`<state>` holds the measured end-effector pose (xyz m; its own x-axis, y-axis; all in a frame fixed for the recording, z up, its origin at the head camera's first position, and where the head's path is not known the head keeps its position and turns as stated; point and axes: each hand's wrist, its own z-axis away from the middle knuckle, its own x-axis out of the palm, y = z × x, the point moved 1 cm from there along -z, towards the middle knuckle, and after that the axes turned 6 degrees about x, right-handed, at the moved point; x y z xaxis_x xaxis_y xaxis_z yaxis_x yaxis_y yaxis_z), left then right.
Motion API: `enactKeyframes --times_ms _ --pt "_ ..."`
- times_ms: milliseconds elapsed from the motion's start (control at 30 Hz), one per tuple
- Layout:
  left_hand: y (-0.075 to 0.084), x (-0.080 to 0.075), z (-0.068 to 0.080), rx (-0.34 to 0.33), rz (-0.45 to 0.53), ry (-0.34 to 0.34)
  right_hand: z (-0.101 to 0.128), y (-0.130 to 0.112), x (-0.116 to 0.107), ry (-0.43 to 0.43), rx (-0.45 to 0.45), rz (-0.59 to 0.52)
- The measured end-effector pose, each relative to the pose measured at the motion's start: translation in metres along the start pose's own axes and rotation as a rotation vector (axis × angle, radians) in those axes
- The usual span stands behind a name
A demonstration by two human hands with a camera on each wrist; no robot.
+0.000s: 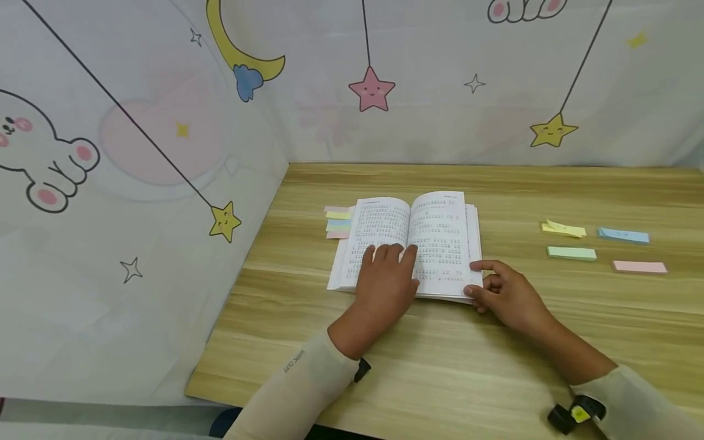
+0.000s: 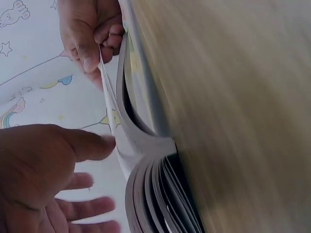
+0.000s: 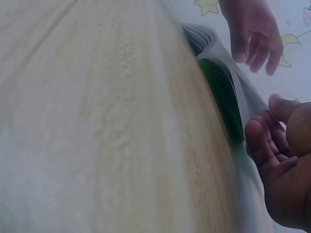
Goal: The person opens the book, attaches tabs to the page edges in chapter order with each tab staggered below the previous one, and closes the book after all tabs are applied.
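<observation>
An open book (image 1: pixel 439 227) with printed text lies on the wooden table. Over its lower middle near the spine is my left hand (image 1: pixel 387 286), fingers extended across the pages; in the left wrist view the same hand (image 2: pixel 53 179) has its thumb and fingers spread beside the book. My right hand (image 1: pixel 508 293) pinches the lower right page edge between thumb and fingers. Seen from the left wrist, those pinched pages (image 2: pixel 111 92) stand lifted apart from the ones beneath. Coloured sticky tabs (image 1: pixel 338 223) in pink, yellow and blue stick out from the book's left edge.
To the right lie pads of sticky tabs: yellow (image 1: pixel 563 230), blue (image 1: pixel 624 236), green (image 1: pixel 571 253) and pink (image 1: pixel 640 267). A cartoon-printed white cloth (image 1: pixel 423 128) hangs behind and to the left of the table (image 1: pixel 440 366).
</observation>
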<state>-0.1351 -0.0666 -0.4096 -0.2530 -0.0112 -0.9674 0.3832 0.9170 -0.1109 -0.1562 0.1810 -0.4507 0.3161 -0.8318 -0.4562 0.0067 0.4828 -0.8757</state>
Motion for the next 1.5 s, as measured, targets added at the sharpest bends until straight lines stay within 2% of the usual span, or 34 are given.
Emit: enactKeyframes --times_ms 67,233,300,400,567,633,667,733,767,867,933,1000,1167,1267,1300,1367,1500 --pt "-0.003 0.0 -0.001 -0.011 -0.008 0.013 0.001 0.001 0.0 0.005 -0.005 0.002" --pt "-0.003 0.002 -0.002 0.066 0.088 -0.038 0.003 0.002 0.001 -0.01 -0.031 -0.037" --pt "-0.002 0.003 -0.002 0.076 0.091 -0.034 0.004 0.003 0.001 -0.029 -0.032 -0.052" --pt "-0.003 0.003 -0.002 -0.016 0.033 0.04 0.005 0.003 0.002 -0.058 -0.033 -0.056" --pt "-0.011 0.002 -0.002 -0.24 -0.146 0.254 0.005 0.004 0.001 -0.074 -0.035 -0.038" --pt "-0.013 0.0 -0.001 -0.265 -0.216 0.31 0.005 0.004 0.001 -0.08 -0.03 -0.038" --pt "-0.013 -0.001 -0.002 -0.246 -0.227 0.323 0.006 0.004 0.001 -0.082 -0.029 -0.039" --pt "-0.012 -0.002 -0.002 -0.145 -0.191 0.299 0.006 0.004 0.001 -0.089 -0.035 -0.044" --pt "-0.01 -0.002 -0.002 -0.079 -0.131 0.257 0.006 0.004 0.001 -0.094 -0.039 -0.051" --pt "-0.003 0.001 -0.002 0.104 0.067 0.016 0.006 0.005 0.002 -0.111 -0.05 -0.081" --pt "0.001 0.006 -0.001 0.142 0.157 -0.135 0.007 0.004 0.003 -0.114 -0.07 -0.092" --pt "0.003 0.008 -0.001 0.15 0.158 -0.226 0.007 0.004 0.003 -0.113 -0.11 -0.1" --pt "0.001 0.005 -0.001 0.145 0.154 -0.252 0.008 0.003 0.001 -0.054 -0.266 -0.122" --pt "-0.001 0.005 -0.001 0.162 0.149 -0.23 0.009 0.004 0.0 0.013 -0.296 -0.105" --pt "-0.001 0.005 -0.001 0.169 0.139 -0.218 0.009 0.004 0.0 0.045 -0.281 -0.08" --pt "-0.001 0.006 -0.001 0.175 0.121 -0.183 0.008 0.003 -0.001 0.095 -0.189 -0.02" --pt "-0.003 0.008 -0.001 0.155 0.096 -0.097 0.005 -0.002 -0.004 0.081 0.073 -0.002"
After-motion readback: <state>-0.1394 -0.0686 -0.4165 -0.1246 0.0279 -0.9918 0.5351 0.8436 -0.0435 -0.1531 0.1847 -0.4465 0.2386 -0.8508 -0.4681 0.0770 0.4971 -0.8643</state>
